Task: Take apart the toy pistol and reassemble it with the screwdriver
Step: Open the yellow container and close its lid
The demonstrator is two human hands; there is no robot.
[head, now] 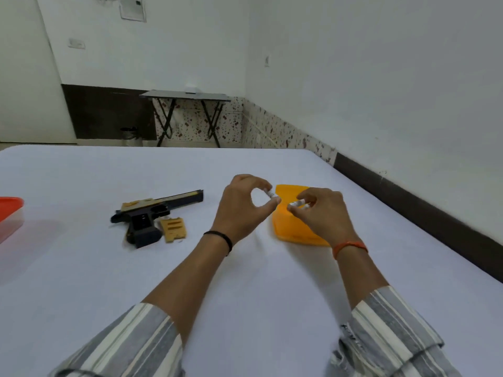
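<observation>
1. Toy pistol (152, 216) lying on its side on the white table (109, 281), left of both hands, well apart from them; untouched.
2. Tan grip panel (173, 229) off and lying just beside the black grip; a second tan piece (132, 204) resting on top of the frame. Disassembly judged under way.
3. Left hand (239, 210): thumb and forefinger curled into a ring, pinching a small whitish cylinder (270, 194) at the tips.
4. Right hand (321, 213): fingers bunched, pinching a second small whitish piece (298, 204). Too blurred to tell whether these are 2 halves of the screwdriver or something else.
5. Both hands held above an orange box (294, 229), near its far edge.
6. Handling, judged: pistol looks like light, stiff plastic, smooth-sided; likely to slide on the cloth when pressed with a driver. Best hold looks to be the black grip or the mid frame, pinned flat by 1 hand while the other works the screws. Loose tan panels thin, probably easy to snap or flick away.
7. Surroundings: red-lidded container (11, 216) at the left table edge; folding table (187, 96) and a small bin (130, 136) by the far wall.
8. Path from hands to pistol open; only the loose grip panel lies close enough to be knocked.
</observation>
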